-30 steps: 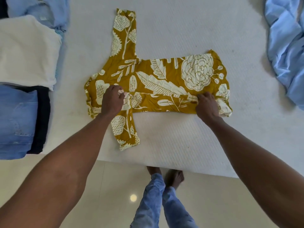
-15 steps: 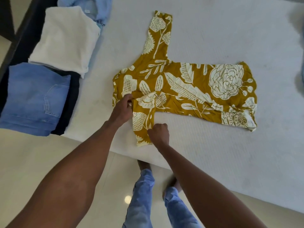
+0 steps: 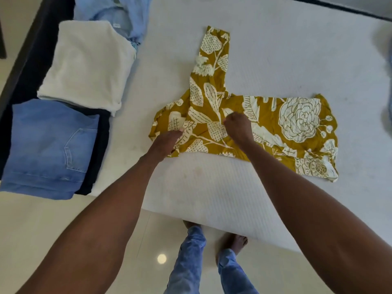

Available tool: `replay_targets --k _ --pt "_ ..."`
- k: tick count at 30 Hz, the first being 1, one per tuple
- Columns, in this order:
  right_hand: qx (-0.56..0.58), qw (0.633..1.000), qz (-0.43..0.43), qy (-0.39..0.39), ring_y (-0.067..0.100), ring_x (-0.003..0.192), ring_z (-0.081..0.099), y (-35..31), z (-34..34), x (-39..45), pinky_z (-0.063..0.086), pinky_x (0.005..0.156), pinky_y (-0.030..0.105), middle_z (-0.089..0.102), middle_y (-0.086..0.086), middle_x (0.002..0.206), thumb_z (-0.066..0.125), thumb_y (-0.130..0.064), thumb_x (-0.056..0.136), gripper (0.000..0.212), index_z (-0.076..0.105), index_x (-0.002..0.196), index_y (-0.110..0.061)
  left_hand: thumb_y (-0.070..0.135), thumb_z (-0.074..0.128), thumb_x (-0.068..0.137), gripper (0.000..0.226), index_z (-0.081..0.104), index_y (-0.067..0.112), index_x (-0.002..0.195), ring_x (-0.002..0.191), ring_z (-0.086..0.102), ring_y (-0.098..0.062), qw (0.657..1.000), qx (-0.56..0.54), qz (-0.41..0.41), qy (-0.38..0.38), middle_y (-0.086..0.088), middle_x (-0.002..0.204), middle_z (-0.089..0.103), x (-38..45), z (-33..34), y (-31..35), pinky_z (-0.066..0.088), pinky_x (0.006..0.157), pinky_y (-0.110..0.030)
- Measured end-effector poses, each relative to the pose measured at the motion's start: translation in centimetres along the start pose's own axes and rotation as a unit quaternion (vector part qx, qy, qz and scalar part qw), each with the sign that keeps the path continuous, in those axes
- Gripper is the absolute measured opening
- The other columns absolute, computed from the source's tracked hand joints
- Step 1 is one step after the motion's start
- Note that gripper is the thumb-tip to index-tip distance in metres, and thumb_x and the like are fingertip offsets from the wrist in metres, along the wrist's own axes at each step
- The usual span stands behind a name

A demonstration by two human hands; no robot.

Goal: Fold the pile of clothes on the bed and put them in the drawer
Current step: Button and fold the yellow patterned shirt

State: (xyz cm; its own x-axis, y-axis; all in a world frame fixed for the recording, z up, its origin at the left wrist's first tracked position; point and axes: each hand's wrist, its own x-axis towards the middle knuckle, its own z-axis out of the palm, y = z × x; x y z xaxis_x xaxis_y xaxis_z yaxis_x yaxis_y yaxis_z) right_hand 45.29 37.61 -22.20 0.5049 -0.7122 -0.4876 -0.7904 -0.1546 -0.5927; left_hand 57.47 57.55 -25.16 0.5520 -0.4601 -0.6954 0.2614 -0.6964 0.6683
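A mustard-yellow top with white flowers and leaves [image 3: 297, 124] lies folded lengthwise on the white bed [image 3: 275, 49]. One sleeve points away from me; the near sleeve lies folded up over the body. My left hand [image 3: 164, 143] rests with straight fingers on the top's near left edge, by the shoulder. My right hand [image 3: 238, 127] has curled fingers that pinch the folded-in sleeve in the middle of the top.
At the bed's left end lie folded blue jeans [image 3: 46, 145] over a dark garment, a folded white item [image 3: 87, 62] and a light blue shirt [image 3: 118, 11]. More blue cloth [image 3: 389, 81] shows at the right edge. The bed's corner and my legs [image 3: 191, 262] are below.
The near sleeve, which hung toward me, now lies folded up onto the top's body. My right hand carried it there. My left hand has flattened on the shoulder edge.
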Motion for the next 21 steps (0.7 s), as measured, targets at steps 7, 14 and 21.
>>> replay_targets --k 7,14,21 --pt "-0.208 0.978 -0.031 0.004 0.032 0.134 0.032 6.6 0.9 -1.7 0.02 0.111 0.047 0.042 0.011 0.143 0.06 -0.039 0.092 0.05 0.054 0.134 -0.012 0.019 0.058 0.095 0.017 0.065 0.012 0.11 0.095 0.061 -0.022 0.986 0.138 0.032 0.085 -0.007 0.109 0.067 -0.3 -0.9 -1.3 0.049 0.07 -0.03" --pt "-0.252 0.966 -0.064 0.0 0.033 0.132 0.031 7.5 0.0 -1.5 0.02 0.109 0.048 0.044 0.012 0.141 0.049 -0.046 0.098 0.052 0.05 0.137 -0.013 0.03 0.071 0.089 0.026 0.067 0.009 0.105 0.083 0.064 -0.014 0.988 0.111 0.056 0.094 -0.001 0.095 0.068 -1.5 -0.5 -1.7 0.047 0.066 -0.021" --pt "-0.2 0.978 -0.055 0.026 0.031 0.122 0.041 8.7 -0.4 -1.5 0.024 0.102 0.046 0.054 0.011 0.127 0.057 -0.033 0.093 0.031 0.055 0.114 -0.01 0.006 0.055 0.09 0.024 0.058 0.01 0.113 0.109 0.06 -0.028 0.979 0.116 0.042 0.163 -0.011 0.12 0.064 -1.9 0.4 -1.3 0.045 0.077 -0.026"
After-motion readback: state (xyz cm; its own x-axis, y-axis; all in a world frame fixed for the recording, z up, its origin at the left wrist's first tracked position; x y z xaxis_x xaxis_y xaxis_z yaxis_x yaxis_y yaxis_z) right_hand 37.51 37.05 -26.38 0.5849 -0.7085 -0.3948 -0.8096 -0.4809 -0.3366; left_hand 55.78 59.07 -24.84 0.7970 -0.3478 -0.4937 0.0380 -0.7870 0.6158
